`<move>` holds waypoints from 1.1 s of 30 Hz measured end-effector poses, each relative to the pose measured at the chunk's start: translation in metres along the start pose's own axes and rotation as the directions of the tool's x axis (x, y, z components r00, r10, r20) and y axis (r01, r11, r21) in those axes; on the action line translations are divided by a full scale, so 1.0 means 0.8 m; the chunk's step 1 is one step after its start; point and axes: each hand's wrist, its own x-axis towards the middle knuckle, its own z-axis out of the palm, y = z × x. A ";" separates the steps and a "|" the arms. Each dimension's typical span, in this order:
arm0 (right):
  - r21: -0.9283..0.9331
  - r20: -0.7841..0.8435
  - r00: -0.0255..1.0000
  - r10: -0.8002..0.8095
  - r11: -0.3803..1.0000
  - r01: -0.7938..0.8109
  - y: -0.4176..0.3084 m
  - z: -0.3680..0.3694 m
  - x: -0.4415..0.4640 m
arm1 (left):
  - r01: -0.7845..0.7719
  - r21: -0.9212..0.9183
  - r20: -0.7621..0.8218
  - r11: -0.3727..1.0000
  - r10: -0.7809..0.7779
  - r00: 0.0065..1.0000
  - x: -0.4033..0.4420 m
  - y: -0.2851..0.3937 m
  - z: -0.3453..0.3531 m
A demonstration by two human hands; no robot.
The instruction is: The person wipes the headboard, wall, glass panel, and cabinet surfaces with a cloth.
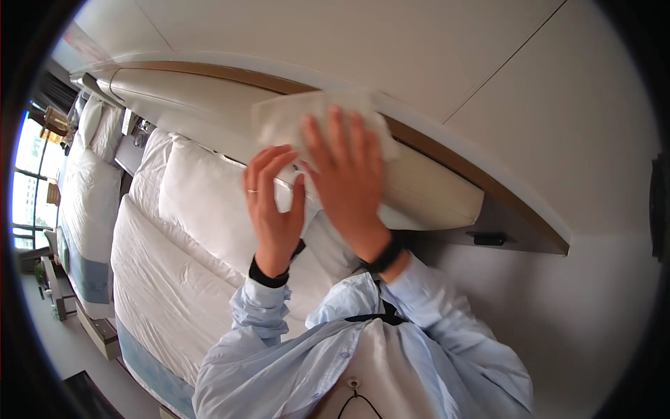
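My right hand [349, 178] lies flat with fingers stretched over a thin pale beige cloth [278, 119], slightly blurred. Under the cloth is the upper part of a cream padded headboard [436, 188], by the brown trim [464, 167] along the wall. Just left of it, my left hand [271, 206] has curved fingers, its thumb apart from them, and no object shows in it. Its fingertips come near the cloth's lower edge; whether they touch it I cannot tell. White pillows [202, 181] rest below the headboard.
A bed with white bedding [164, 258] extends to the left, and a second bed [91, 209] stands beyond it near a window [31, 174]. A nightstand [131, 152] sits between them. A small black fixture [488, 239] is on the panel at right.
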 end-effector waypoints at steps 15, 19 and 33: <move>-0.065 0.249 0.968 0.010 0.998 0.007 0.037 -0.082 -0.041 | 0.034 -0.174 -0.007 0.984 -0.036 0.999 -0.016 -0.058 0.000; -0.047 0.102 0.994 -0.035 0.998 0.040 0.001 -0.020 0.009 | 0.095 -0.214 -0.200 0.972 -0.139 0.970 -0.023 -0.086 -0.030; 0.023 0.053 0.975 -0.217 0.976 0.217 -0.130 0.077 0.106 | 0.308 -0.252 -0.241 0.917 -0.368 0.898 -0.053 -0.181 -0.072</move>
